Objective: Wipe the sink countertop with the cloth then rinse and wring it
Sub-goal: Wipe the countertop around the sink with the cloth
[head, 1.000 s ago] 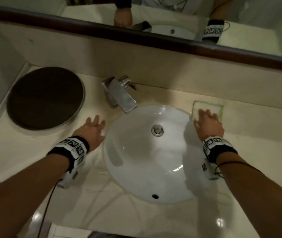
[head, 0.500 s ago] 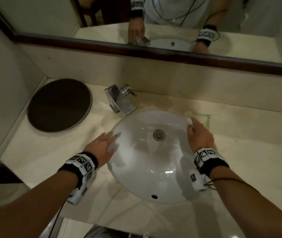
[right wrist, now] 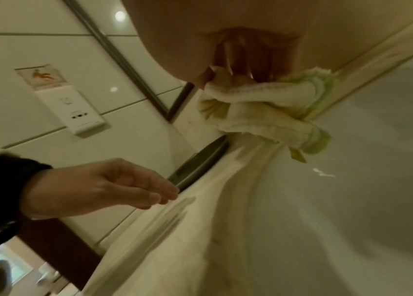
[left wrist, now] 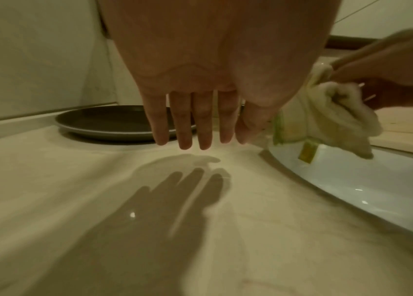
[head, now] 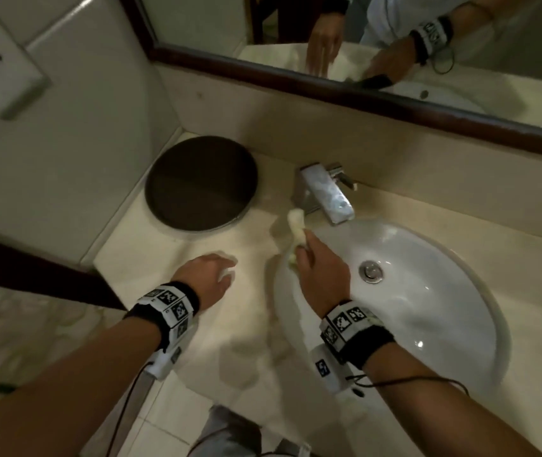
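My right hand (head: 320, 268) has swept the cloth (head: 297, 225) from the sink's right rim across to its left rim, just in front of the faucet (head: 327, 192), so I reckon the wiping now turns to the countertop's (head: 170, 249) left end. The cloth is bunched up, soft pale terry with a green hem, gripped in my curled fingers. My left hand (head: 208, 278) hovers flat and straight-fingered over the glossy veined stone, near the dark round plate (head: 200, 183).

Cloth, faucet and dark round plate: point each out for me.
cloth (left wrist: 327, 120): left wrist view, on its bunched folds.
faucet (head: 327, 196): head view, on the flat spout top.
dark round plate (head: 200, 183): head view, on its centre.
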Available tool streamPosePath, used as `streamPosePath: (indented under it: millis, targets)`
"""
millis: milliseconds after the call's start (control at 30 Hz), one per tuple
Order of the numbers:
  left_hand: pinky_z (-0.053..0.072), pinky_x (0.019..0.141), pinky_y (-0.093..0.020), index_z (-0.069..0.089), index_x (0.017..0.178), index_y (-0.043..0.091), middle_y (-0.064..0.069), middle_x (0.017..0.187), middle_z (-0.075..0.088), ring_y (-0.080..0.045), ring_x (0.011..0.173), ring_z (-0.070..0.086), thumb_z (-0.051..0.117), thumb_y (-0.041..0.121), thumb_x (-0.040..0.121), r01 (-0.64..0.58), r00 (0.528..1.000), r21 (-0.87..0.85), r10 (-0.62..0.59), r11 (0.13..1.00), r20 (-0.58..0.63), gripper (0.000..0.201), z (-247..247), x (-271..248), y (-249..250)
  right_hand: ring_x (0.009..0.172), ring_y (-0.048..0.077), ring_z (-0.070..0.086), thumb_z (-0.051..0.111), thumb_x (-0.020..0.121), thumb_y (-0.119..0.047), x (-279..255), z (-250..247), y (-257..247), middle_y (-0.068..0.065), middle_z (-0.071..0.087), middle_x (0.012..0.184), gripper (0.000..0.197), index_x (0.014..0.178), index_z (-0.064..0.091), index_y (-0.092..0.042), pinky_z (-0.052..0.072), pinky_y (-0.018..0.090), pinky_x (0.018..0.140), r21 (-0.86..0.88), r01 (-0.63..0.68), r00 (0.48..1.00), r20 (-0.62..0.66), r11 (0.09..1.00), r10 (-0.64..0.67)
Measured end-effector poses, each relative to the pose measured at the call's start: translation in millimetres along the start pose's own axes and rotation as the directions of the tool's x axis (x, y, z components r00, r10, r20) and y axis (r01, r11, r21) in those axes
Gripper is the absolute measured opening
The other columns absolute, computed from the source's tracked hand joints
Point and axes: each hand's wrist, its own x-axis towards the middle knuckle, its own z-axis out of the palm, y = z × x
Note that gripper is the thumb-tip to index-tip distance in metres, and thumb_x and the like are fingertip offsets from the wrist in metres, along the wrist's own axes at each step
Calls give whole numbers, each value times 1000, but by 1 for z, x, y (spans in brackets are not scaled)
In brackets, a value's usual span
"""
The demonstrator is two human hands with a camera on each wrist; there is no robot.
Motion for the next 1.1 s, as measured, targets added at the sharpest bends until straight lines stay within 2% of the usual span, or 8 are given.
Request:
streamPosePath:
  millis: [67,133,267,367,467,733,867,1100]
  targets:
    - [26,112,-25,49,140,27,4,148,44,-13,137,38,45,36,99,32,999,-13,-32,999,0,42,-6,-6,-21,101,20,61,42,96,-32,6,24,-28,-3,65,118,36,131,51,-30,48,33,84,-78,87,995,56,993,-83]
    - [29,111,-28,48,139,26,3,147,44,-16,135,40,44,36,99,59,998,-8,-59,998,-5,42,-10,-9,-42,118,25,54,38,95,-32,6,54,-43,1,58,130,41,133,50,-24,41,38,98,-271,248,955,229,930,-188]
    - [26,115,-31,40,145,27,0,153,35,-19,140,31,44,38,98,120,992,5,-121,993,42,49,-11,-7,-76,143,44,24,20,92,-34,-6,103,-42,22,31,154,60,141,43,-9,18,56,116,-453,355,856,509,818,-89]
    - [19,119,-38,16,153,28,-1,162,9,-23,148,12,41,47,98,107,983,68,-116,992,144,63,-5,1,-89,147,41,9,2,86,-38,-7,118,-41,18,12,161,74,154,19,-12,11,59,115,-504,345,845,535,792,-27]
    - [17,117,-53,0,154,33,2,162,-13,-28,149,-4,34,54,98,67,963,104,-92,992,253,69,1,10,-94,149,29,-12,-14,82,-45,0,121,-34,4,-11,163,76,155,-7,-24,-7,52,117,-542,341,813,580,768,48]
    - [21,114,-58,-7,152,35,1,159,-23,-34,147,-12,44,56,93,-65,931,177,-5,982,366,81,2,14,-107,150,21,-7,17,101,-37,58,100,-25,-4,-8,163,57,155,-1,-32,-2,48,120,-638,170,906,402,751,136]
    - [26,113,-55,-7,152,34,-1,160,-20,-37,147,-9,48,54,92,-94,932,206,13,974,361,84,1,16,-108,150,20,-8,10,93,-41,65,100,-26,-6,-8,163,63,155,0,-34,-5,47,120,-647,136,912,378,750,161]
    - [25,114,-56,-6,152,35,-1,160,-20,-36,147,-11,48,52,92,-95,928,191,17,977,373,83,1,19,-108,149,23,-13,21,101,-35,37,102,-35,-3,-13,162,59,154,-5,-34,-5,50,120,-617,159,884,436,770,167]
